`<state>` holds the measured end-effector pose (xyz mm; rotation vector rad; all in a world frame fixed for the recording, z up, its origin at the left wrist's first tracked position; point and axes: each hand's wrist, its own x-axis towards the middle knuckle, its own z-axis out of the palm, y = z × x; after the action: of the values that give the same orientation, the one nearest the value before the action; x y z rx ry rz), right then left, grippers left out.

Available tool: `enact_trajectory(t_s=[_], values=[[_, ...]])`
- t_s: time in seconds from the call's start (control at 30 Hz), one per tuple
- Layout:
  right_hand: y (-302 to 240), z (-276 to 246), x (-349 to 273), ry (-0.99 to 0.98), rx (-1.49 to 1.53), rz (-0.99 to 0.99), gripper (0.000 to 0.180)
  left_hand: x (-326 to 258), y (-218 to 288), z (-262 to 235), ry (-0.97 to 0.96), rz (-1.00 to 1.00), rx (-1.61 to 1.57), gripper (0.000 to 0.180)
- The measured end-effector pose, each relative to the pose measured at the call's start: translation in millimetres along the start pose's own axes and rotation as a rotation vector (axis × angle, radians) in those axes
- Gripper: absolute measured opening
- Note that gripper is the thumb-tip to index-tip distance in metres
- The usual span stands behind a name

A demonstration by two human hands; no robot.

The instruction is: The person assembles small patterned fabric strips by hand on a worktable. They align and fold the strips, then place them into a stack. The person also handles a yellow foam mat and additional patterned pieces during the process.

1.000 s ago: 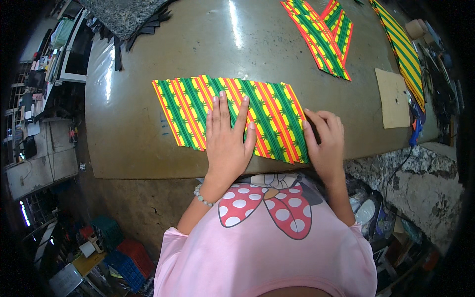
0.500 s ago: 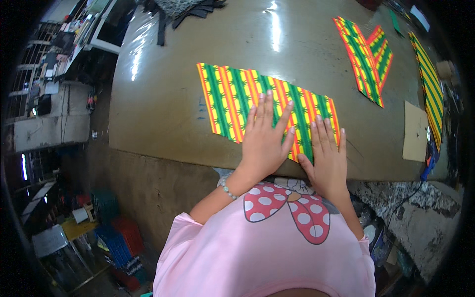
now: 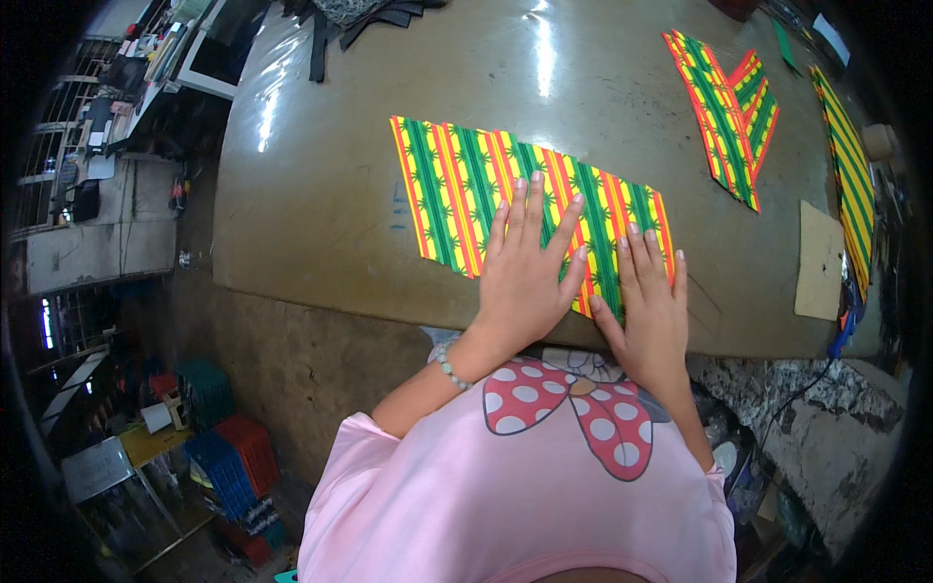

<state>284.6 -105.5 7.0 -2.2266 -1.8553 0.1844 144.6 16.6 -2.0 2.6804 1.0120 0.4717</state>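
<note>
A piece of striped fabric (image 3: 452,199) in green, yellow and orange, printed with dark leaf shapes, is spread on the table with slanted ends. My left hand (image 3: 530,267) lies flat across its middle, fingers stretched out and pointing away from me. On its lower right part rests my right hand (image 3: 646,301), also open, with the fingers lying along the cloth and the thumb out to the left. The palms hide some of the near edge. Neither hand grips anything.
The brown table (image 3: 301,204) has a shiny surface. At the far right are more striped pieces (image 3: 714,107), a long striped strip (image 3: 846,175) and a tan card (image 3: 819,260). Dark cloth scraps (image 3: 374,19) lie at the back. Stacked crates (image 3: 228,462) stand on the floor at left.
Both hands stay flat on the fabric in nearly the same places. The fabric's far edge, wavy before, now looks flatter. The whole view has shifted slightly.
</note>
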Motion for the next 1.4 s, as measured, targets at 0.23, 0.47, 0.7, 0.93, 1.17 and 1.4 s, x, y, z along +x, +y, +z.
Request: enact_trajectory(t_s=[0.23,0.47,0.7,0.93,1.17,1.4], values=[[0,0,0,0.015,0.009,-0.003,0.072,0,-1,-1,0.026,0.019,-0.011,0.056],[1,0,0,0.010,0.016,-0.006,0.069,0,-1,-2,0.019,0.006,-0.053,0.057],[1,1,0,0.013,0.045,-0.001,0.068,1,-1,-2,0.006,0.008,-0.033,0.058],[-1,-2,1,0.008,0.011,0.006,0.070,-7,-11,-21,0.192,-0.047,-0.510,0.038],[-2,-3,1,0.019,0.037,0.003,0.068,-26,-81,-52,0.399,-0.292,-0.132,0.032],[-3,-2,1,0.047,0.029,0.005,0.067,-32,-95,-47,0.309,-0.242,-0.045,0.028]])
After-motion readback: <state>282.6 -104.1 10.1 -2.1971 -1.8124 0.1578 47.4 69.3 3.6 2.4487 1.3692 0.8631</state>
